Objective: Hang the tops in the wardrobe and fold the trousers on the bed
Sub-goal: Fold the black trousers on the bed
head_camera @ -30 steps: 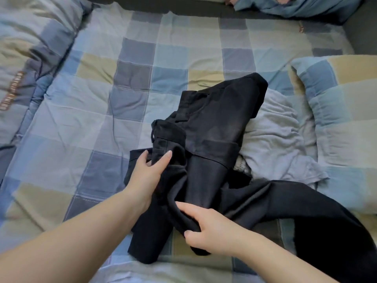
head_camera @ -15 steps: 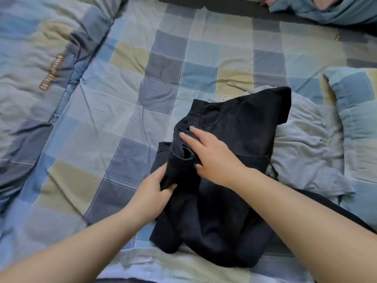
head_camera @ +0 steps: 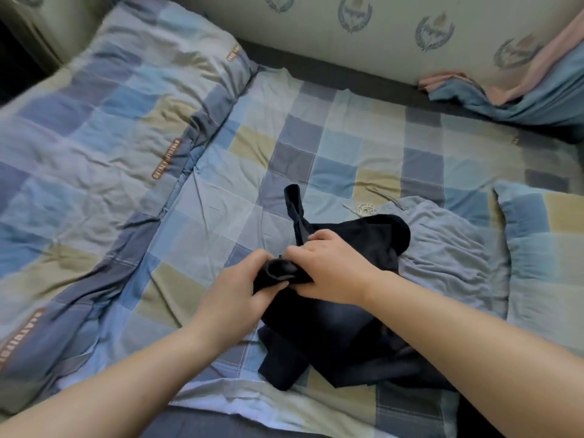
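Note:
Crumpled black trousers [head_camera: 335,330] lie on the checked bed sheet [head_camera: 316,147], in the lower middle of the view. My left hand [head_camera: 240,289] grips a bunched fold of the black cloth from the left. My right hand [head_camera: 331,270] grips the same bunch from the right, fingers curled over it, the two hands almost touching. A narrow strip of the trousers sticks up beyond my right hand. Under the trousers' right side lies a grey-blue garment [head_camera: 448,257] with a white drawstring.
A folded checked duvet [head_camera: 94,172] fills the left side. A checked pillow [head_camera: 546,248] lies at the right edge. Blue and pink cloth [head_camera: 518,90] is heaped at the far right against the patterned wall. The bed's front edge runs along the bottom.
Both hands have come together on one bunch of the black trousers and lifted it; earlier they lay apart on the cloth. The view has tilted up, showing the wall.

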`<state>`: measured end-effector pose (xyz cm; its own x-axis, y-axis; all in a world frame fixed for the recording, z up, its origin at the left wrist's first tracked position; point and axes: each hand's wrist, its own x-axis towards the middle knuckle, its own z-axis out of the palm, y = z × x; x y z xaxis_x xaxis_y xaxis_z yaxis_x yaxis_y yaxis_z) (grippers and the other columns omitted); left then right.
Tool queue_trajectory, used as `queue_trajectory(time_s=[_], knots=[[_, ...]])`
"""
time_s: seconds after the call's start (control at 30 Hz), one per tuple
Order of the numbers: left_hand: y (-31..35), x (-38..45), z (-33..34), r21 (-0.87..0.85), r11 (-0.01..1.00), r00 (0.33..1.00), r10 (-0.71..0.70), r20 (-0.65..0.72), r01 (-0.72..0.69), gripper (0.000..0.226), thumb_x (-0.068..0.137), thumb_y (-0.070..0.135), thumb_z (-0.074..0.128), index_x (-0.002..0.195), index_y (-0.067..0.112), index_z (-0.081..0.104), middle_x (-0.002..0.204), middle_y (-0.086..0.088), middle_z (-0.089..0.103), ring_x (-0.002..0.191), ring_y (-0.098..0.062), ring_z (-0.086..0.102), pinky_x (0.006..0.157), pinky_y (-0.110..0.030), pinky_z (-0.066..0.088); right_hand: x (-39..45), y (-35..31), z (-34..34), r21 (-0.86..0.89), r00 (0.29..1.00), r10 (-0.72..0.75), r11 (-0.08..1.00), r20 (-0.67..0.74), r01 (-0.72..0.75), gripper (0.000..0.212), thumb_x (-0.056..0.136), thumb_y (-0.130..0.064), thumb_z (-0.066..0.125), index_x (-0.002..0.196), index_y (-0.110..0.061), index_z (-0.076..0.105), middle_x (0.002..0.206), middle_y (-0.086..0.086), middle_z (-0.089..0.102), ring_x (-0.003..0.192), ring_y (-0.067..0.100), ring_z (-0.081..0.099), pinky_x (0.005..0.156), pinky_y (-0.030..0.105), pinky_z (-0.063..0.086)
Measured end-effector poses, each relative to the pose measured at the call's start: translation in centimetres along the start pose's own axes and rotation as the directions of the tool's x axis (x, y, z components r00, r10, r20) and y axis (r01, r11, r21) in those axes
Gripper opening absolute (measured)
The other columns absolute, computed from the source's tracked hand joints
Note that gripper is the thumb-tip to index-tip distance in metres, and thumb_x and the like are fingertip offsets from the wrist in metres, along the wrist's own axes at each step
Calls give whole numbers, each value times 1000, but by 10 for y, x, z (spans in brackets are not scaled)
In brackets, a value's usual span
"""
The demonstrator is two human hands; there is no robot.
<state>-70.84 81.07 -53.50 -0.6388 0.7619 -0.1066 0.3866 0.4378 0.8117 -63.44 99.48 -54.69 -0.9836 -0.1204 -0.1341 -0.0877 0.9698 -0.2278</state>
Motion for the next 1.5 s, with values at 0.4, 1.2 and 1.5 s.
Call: queue_trajectory(time_s=[0.4, 1.2, 1.5], knots=[[168, -54, -163, 183, 919, 918, 375, -130, -350, 19, 87, 8, 66, 95, 24, 59, 78, 10, 62, 73, -7, 60, 62, -25, 46, -38, -24, -181, -90, 999, 11, 996, 45, -7, 54, 73, -65, 61, 108, -26, 48, 98, -11, 55, 109, 15, 55, 116, 50, 4], [303, -167, -412, 343, 905, 511, 426, -747, -252, 29, 87, 20, 68, 82, 41, 49, 78, 29, 59, 74, 13, 53, 72, -3, 38, -71, -77, -350, 115, 715, 585, 798, -382, -592, 20, 93, -33, 46, 99, -24, 64, 100, 7, 68, 93, 30, 62, 63, 29, 38], [293, -165, -465, 286, 942, 420, 336, -843, -177, 21, 83, 33, 71, 92, 22, 56, 82, 13, 58, 84, -15, 57, 67, -18, 40, -64, -86, -441, 868, 609, 753, 453, -250, -204, 29, 92, -8, 34, 96, -17, 62, 84, 10, 65, 44, 15, 62, 43, 21, 51]])
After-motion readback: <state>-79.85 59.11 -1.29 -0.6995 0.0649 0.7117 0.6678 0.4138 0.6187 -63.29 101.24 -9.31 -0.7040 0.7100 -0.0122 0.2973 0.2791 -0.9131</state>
